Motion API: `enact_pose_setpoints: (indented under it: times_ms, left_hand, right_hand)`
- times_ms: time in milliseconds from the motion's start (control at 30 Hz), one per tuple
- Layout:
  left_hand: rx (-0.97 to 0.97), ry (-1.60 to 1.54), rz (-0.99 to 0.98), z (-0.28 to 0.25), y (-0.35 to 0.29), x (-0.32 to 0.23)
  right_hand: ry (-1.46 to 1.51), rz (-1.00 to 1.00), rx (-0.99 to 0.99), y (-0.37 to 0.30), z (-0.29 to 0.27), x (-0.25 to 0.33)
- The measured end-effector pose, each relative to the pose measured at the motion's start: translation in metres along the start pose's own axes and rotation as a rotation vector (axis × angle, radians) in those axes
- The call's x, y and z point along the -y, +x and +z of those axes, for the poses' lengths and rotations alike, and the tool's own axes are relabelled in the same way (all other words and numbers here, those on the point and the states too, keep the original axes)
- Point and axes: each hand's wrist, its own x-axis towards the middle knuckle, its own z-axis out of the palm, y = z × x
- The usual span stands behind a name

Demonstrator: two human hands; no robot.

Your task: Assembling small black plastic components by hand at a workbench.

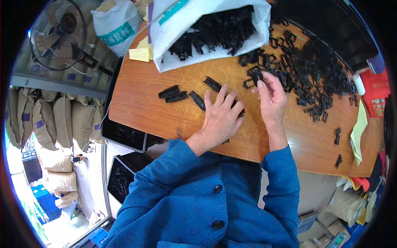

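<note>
My right hand [273, 93] pinches a small black plastic part [256, 76] between thumb and fingers, near the left edge of a heap of similar black parts [304, 66]. Spread over the wooden table [142, 103], my left hand [221, 118] has its fingers apart, partly covering a black piece [235, 103]. By its fingertips lie two longer black pieces, one [197, 100] to the left and another [213, 84] farther away. A pair of black pieces [173, 94] rests side by side farther left.
An open white sack [159, 62] full of black parts lies at the table's far side. Two loose pieces [337, 136] lie at the right, near a yellow paper [359, 132]. A fan [60, 35] stands far left. Below the left table edge is a black bin [120, 177].
</note>
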Motion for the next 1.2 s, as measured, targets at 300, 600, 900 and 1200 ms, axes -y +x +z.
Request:
enact_pose_setpoints:
  times_ms: [300,600,900,1200]
  left_hand:
    - [-0.156,0.150,-0.247,-0.054,-0.044,0.132]
    - [-0.415,0.144,-0.050,-0.072,-0.007,0.172]
    - [-0.244,0.274,-0.086,-0.060,0.066,0.197]
    - [0.234,0.571,-0.319,-0.056,0.084,0.229]
  right_hand:
    - [-0.019,0.116,0.067,-0.007,0.001,-0.020]
    - [-0.081,0.195,0.091,-0.006,-0.004,-0.026]
    - [-0.097,0.176,0.088,-0.002,-0.007,-0.027]
    - [-0.111,0.144,0.107,-0.005,-0.001,-0.025]
